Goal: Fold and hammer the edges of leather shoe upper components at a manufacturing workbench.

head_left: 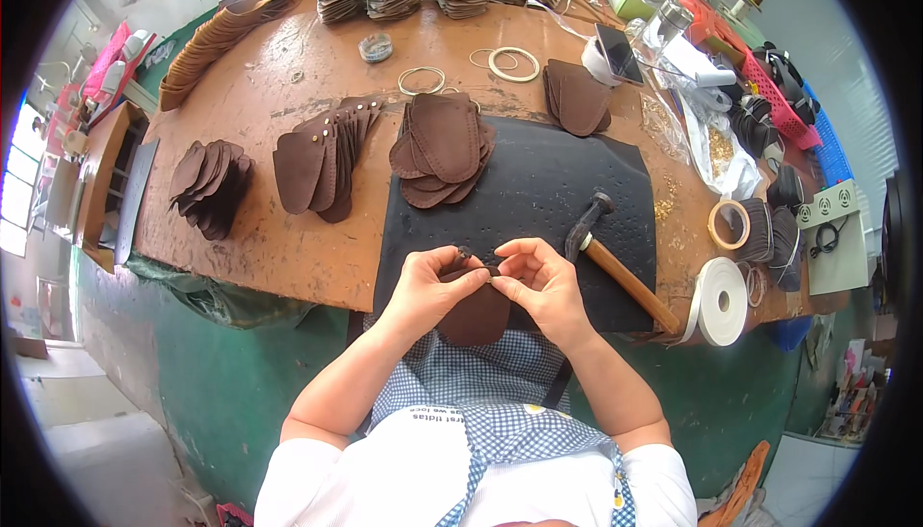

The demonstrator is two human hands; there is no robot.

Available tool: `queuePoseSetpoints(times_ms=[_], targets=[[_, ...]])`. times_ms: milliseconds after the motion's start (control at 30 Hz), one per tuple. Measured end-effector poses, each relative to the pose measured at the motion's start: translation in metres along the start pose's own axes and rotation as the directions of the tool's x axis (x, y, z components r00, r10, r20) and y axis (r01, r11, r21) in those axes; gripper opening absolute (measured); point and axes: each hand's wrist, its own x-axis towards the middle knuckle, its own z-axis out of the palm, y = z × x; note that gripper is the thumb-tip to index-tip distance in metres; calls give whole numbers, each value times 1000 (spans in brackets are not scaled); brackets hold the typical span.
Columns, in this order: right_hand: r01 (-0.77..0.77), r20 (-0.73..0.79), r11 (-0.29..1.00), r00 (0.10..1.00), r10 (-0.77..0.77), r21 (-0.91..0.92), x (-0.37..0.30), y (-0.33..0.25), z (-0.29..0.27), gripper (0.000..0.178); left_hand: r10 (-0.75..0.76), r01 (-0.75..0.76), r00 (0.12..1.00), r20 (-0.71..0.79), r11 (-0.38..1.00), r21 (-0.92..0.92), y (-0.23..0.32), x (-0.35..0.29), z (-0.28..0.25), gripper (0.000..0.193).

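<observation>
Close to my body, at the front edge of a black mat (577, 171), I hold a rounded dark brown leather piece (475, 317) between both hands. My left hand (435, 288) is closed on its upper edge, thumb and fingers pinching. My right hand (543, 288) pinches at the same edge, where a tiny pale bit shows at the fingertips; its kind is too small to tell. A hammer (620, 277) with a wooden handle lies on the mat just right of my right hand. Beyond my left hand, a fanned stack of brown leather pieces (442, 142) overlaps the mat's far left part.
More brown leather stacks (210, 186) lie leftward, one with small metal studs (327, 138). Another stack (577, 94) sits at the mat's far edge. Rings (514, 64) and a small round container (376, 47) lie beyond. White tape (719, 302), tan tape (729, 224) and a phone (618, 54) are right.
</observation>
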Motion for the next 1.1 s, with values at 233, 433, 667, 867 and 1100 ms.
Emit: queuePoseSetpoints(times_ms=[233, 433, 667, 867, 1100], targets=[[-19, -56, 1000, 998, 20, 12, -2, 0, -5, 36, 119, -111, 992, -44, 980, 164, 6, 3, 11, 14], [42, 63, 999, 997, -42, 13, 2, -6, -1, 36, 133, -126, 991, -20, 971, 201, 18, -3, 4, 12], [504, 16, 863, 864, -504, -47, -34, -91, 17, 38, 633, -430, 724, -274, 725, 538, 45, 5, 3, 13], [727, 203, 680, 654, -728, 98, -42, -157, 38, 40, 897, -432, 379, 227, -46, 901, 32, 14, 7, 26], [919, 102, 355, 342, -934, 170, -47, -154, 9, 39, 771, -634, 497, 399, 9, 773, -21, 2, 13, 40]])
